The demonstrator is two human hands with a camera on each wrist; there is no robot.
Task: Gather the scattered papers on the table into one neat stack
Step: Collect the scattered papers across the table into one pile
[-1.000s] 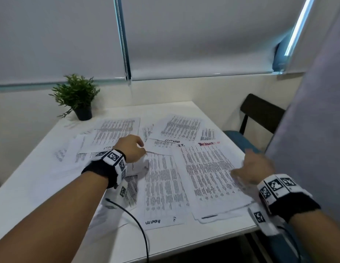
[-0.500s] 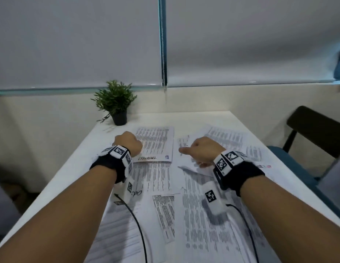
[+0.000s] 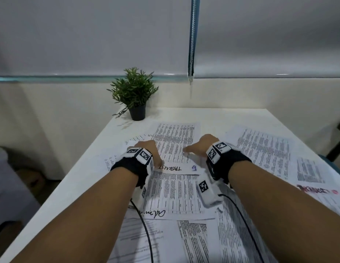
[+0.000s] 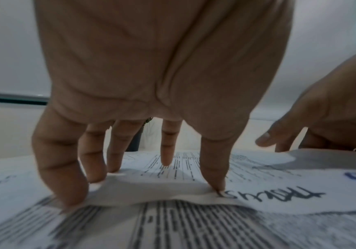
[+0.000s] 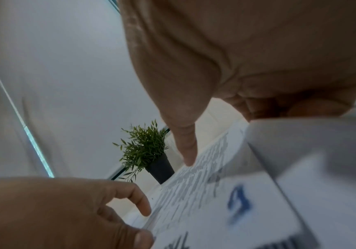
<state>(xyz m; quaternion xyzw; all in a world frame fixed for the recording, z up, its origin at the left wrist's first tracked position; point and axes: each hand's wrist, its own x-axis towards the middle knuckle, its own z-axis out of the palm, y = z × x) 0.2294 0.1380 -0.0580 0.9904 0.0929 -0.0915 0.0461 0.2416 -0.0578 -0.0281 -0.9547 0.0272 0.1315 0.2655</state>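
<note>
1. The sheet (image 3: 175, 147) with handwriting along its near edge lies between the two hands, on top of other papers (image 3: 176, 196) spread over the worktop (image 3: 85, 168).
2. Only the left wrist view shows that sheet's near edge (image 4: 172, 198) lifted slightly off the page below; the head view hides this behind the wrists.
3. The left hand (image 3: 148, 149) stands on its fingertips (image 4: 70, 198), fingers straight, pressing the sheet's left side without gripping.
4. The right hand (image 3: 201, 147) sits at the sheet's right side, thumb (image 5: 185, 148) extended down to the paper; its other fingers curl behind a paper edge, and I cannot tell whether they grip.
5. More papers (image 3: 264, 149) lie right of the right hand.
6. A plant (image 3: 135, 95) stands beyond the left hand.
</note>
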